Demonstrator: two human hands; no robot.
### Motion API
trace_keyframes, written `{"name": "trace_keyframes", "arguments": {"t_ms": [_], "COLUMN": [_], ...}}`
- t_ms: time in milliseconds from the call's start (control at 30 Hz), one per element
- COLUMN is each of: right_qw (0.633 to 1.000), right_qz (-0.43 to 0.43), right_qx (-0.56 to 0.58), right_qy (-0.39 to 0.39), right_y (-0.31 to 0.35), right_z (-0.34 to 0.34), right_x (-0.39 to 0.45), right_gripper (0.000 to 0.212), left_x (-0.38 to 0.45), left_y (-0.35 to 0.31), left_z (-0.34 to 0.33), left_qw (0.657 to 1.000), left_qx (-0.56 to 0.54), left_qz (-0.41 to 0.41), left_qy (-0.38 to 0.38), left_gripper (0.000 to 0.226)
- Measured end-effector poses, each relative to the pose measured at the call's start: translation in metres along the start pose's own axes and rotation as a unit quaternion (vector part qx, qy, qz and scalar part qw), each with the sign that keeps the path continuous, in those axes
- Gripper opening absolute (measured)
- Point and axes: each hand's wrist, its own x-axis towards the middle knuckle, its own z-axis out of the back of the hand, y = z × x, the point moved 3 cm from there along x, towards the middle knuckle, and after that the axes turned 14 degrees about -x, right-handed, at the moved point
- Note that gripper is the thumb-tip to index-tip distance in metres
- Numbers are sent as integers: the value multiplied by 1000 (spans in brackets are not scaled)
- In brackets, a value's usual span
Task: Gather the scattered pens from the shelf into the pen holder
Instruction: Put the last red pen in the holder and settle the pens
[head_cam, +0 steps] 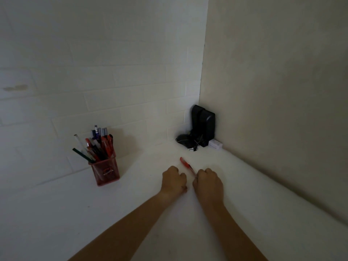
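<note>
Pen [186, 164] in right hand [208, 182] fingers

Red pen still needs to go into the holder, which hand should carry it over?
Right. The right hand already grips the red pen at its near end. The left hand, curled beside it, is nearer the red mesh pen holder.

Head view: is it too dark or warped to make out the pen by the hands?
Head view: dim, with wide-angle bending at the edges; the red pen still reads clearly at the right hand; the black items in the corner merge into shadow.
</note>
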Motion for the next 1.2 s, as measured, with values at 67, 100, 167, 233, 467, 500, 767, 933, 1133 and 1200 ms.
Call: {"name": "trace_keyframes", "arguments": {"t_ms": [67, 100, 167, 233, 467, 500, 767, 933, 1133, 1200], "right_qw": [999, 999, 986, 960, 907, 905, 873, 883, 927, 935], "right_qz": [1, -5, -26, -23, 65, 75, 66, 93, 114, 116], "right_qx": [10, 26, 141, 259, 407, 411, 478, 457, 351, 322], "right_qy": [34, 45, 85, 99, 83, 84, 70, 53, 68, 93], "right_y": [0, 1, 3, 12, 78, 91, 181, 219, 240, 241], "right_z": [-1, -1, 3, 10, 51, 56, 77, 81, 66, 60], "right_x": [0, 2, 4, 4, 19, 23, 37, 35, 26, 23], "right_gripper": [17, 8, 10, 14, 14, 12, 7, 6, 9, 11], "left_x": [-2, -3, -4, -6, -8, -7, -26, -24, -10, -8], "left_y": [0, 0, 0, -3, -33, -37, -78, -79, -57, -48], "left_z": [3, 4, 9, 17, 92, 107, 227, 256, 250, 248], "left_qw": [1000, 1000, 999, 998, 979, 976, 888, 881, 910, 913], "left_qx": [-6, -9, -11, -49, -146, -127, 47, 68, 192, 233], "left_qz": [-5, -3, 6, 7, -134, -159, -337, -345, -266, -236], "left_qy": [5, 10, 32, 47, -48, -79, -310, -316, -254, -240], "left_gripper": [6, 9, 23, 30, 23, 21, 6, 8, 8, 14]}}
